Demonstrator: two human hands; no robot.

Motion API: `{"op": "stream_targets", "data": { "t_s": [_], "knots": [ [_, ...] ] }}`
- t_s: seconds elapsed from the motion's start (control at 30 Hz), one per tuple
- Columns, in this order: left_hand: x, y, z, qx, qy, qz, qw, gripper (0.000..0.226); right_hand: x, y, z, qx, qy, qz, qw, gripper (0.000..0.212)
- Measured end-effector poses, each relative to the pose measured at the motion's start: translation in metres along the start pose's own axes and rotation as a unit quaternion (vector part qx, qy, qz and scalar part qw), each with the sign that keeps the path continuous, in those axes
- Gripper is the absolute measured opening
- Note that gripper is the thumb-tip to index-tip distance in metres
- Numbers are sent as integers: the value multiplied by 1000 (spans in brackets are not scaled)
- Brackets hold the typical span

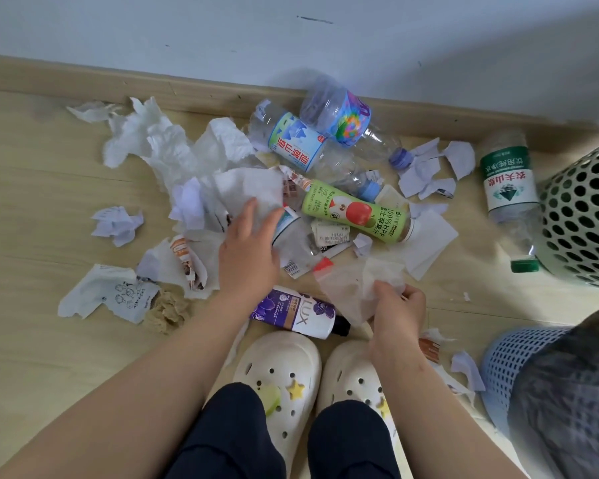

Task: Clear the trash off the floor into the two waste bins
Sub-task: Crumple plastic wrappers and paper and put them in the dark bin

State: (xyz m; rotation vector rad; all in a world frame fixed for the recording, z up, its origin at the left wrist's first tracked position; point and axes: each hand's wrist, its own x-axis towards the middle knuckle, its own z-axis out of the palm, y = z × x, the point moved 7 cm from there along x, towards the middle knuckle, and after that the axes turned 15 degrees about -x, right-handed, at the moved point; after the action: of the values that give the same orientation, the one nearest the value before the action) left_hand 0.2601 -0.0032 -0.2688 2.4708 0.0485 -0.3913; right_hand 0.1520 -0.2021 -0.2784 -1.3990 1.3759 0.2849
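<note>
Cream clogs (281, 368), near centre; right hand (398, 305) pinches translucent wrapper (350, 288); left hand (248, 243), fingers extended, touches crumpled paper towel (249, 188); green bin (581, 216) far right, blue bin (505, 368) near right.

Taking the apple-juice bottle (357, 212) as the dial's centre, we find two water bottles (294, 140) at twelve o'clock, overlapping, close against the skirting board (83, 81). Torn paper scraps (429, 171) lie at two o'clock. A further bottle (509, 181) lies at three, just beside the round-holed bin (585, 216) beyond it. The lattice bin (509, 361) sits at five o'clock. At six, the LUX bottle (294, 314) lies on the floor (32, 202) just ahead of our clogs (281, 371). The tissue heap (173, 150) spreads from nine to eleven o'clock. Our left hand (248, 248) lies over its near edge (about eight o'clock), and our right hand (396, 307) pinches a thin wrapper (350, 288) at six.
</note>
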Motion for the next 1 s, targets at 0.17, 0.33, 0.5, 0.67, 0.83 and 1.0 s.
{"op": "stream_targets", "data": {
  "t_s": [0.17,0.33,0.5,0.67,0.83,1.0],
  "knots": [
    [1,-4,-31,-71,129,-40,988,44,1,2,-9,12,32,0,999,20],
    [-18,37,18,76,-84,131,985,63,0,2,-9,1,31,0,1000,20],
    [-12,22,27,93,-67,107,988,50,3,2,-12,1,32,10,999,21],
    [-4,14,-7,42,27,55,997,47,5,5,-21,8,48,8,999,21],
    [-41,26,22,42,-90,160,982,49,7,0,-53,4,107,-34,994,21],
    [-56,14,56,156,-143,224,952,60,19,24,-81,-183,151,-44,970,20]
  ]
}}
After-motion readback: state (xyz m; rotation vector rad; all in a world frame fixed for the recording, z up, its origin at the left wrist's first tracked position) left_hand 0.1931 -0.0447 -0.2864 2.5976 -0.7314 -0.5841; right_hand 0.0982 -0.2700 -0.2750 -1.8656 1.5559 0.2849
